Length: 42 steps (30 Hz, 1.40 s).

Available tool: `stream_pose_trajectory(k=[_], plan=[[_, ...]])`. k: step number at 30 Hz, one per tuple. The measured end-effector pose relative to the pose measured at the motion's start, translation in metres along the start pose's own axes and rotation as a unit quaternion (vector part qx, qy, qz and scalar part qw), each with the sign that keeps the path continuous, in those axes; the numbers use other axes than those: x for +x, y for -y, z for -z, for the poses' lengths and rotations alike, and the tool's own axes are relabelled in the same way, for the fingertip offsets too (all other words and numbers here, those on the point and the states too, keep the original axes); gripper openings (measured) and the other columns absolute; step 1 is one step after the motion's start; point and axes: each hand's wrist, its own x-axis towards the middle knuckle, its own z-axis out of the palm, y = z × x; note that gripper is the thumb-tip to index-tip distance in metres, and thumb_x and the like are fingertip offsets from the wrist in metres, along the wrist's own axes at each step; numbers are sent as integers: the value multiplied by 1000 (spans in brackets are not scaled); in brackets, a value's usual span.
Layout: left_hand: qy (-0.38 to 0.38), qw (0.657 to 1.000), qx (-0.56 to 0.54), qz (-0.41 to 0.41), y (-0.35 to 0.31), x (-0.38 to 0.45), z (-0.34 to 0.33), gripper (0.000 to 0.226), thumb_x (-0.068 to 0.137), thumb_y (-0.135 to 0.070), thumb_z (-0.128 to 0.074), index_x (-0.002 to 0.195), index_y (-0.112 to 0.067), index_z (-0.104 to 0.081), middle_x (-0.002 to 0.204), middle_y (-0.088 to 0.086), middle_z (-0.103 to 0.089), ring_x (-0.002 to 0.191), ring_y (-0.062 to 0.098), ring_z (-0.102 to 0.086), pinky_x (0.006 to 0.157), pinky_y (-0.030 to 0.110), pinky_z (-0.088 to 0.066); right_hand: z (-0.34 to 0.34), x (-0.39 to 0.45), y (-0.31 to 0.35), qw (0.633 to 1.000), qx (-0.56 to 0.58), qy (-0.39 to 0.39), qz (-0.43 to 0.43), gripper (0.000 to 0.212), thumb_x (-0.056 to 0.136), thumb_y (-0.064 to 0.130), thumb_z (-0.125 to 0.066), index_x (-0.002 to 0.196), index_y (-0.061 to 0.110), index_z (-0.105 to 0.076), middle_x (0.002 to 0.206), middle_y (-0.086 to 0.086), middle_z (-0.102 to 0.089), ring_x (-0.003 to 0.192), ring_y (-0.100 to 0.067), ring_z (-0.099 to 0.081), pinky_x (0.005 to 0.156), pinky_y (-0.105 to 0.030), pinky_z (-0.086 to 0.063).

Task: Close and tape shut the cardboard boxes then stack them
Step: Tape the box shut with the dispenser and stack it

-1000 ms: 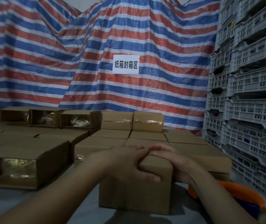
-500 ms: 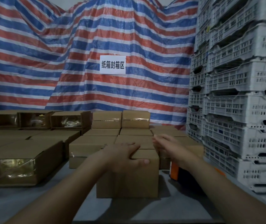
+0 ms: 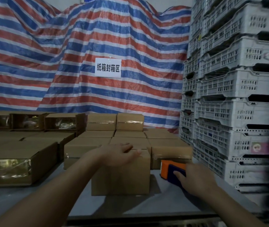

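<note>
A small brown cardboard box stands on the grey table in front of me with its top flaps folded down. My left hand lies flat on the top, fingers spread over the seam. To the box's right lies an orange and blue tape dispenser. My right hand grips its blue handle, thumb on the near side. Behind them stand several closed boxes, two of them stacked higher at the back.
Boxes with open ends showing shiny plastic fill the table's left side. Tall stacks of white plastic crates wall off the right. A striped tarp with a white sign hangs behind. The grey table is bare near its front edge.
My right hand left the box top, moved right and down, and took hold of the tape dispenser. My left hand stays pressing on the box. The view turned left.
</note>
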Motion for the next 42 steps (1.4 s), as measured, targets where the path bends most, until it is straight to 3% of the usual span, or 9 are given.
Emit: stream_pose_trajectory(k=[5,11,14,19,24,29,33,38,42], plan=[[30,988,-153,23,-6,-12,16,66,95,-70,-18,148,-34,-35,155,-2,-35,139,16,-33,110,39,-20,-14,-3,2,996,-16,-90,-5,51,89,76,-38,69,30,-43,60,13,-45,49,-1,-38,43,-20,-22],[12,981,-190,29,-1,-12,21,56,101,-61,-18,143,-34,-45,144,-5,-48,116,9,-44,109,39,-25,-12,6,-1,994,-44,-102,-20,58,87,81,-35,67,28,-45,58,13,-43,47,-3,-37,42,-22,-25],[-12,979,-201,20,4,-9,19,52,101,-59,-23,139,-35,-48,138,-6,-52,107,6,-45,106,38,-29,11,21,2,985,99,-124,-64,58,86,81,-39,67,29,-57,56,10,-54,49,-3,-49,43,-23,-31],[-40,968,-247,13,8,-11,15,48,100,-59,-29,137,-35,-49,113,-16,-55,95,-3,-48,95,32,-35,80,63,36,874,472,-106,-44,69,83,74,-52,58,11,-64,43,1,-55,37,-11,-52,51,-28,-39],[-90,943,-319,7,11,-13,18,48,104,-50,-25,128,-26,-58,117,-12,-58,98,-3,-51,83,22,-35,120,109,94,779,623,72,19,55,94,63,-56,103,13,-76,90,-13,-77,77,-28,-72,80,-40,-56],[-149,841,-519,31,19,-13,21,58,106,-46,-19,120,-14,-66,119,-2,-68,114,10,-59,108,33,-34,109,127,119,841,512,137,110,52,88,71,-55,102,26,-76,90,-3,-79,83,-20,-75,77,-31,-57],[-143,773,-616,50,20,-10,22,68,105,-51,-14,105,-11,-69,111,5,-73,111,16,-63,113,41,-27,112,125,123,864,460,149,138,40,85,78,-51,85,45,-75,86,0,-78,75,-14,-75,70,-26,-52],[-147,716,-679,66,21,-10,26,47,106,-38,-33,104,-5,-67,102,9,-73,96,14,-67,102,32,-38,116,124,133,889,409,144,150,33,86,81,-44,83,60,-69,79,12,-76,68,-5,-72,70,-25,-47],[-159,709,-683,74,17,-13,28,29,97,-35,-55,109,-12,-69,104,3,-73,99,15,-66,106,36,-28,117,124,136,886,407,147,169,24,88,80,-42,84,70,-64,78,24,-73,69,2,-70,69,-23,-45]])
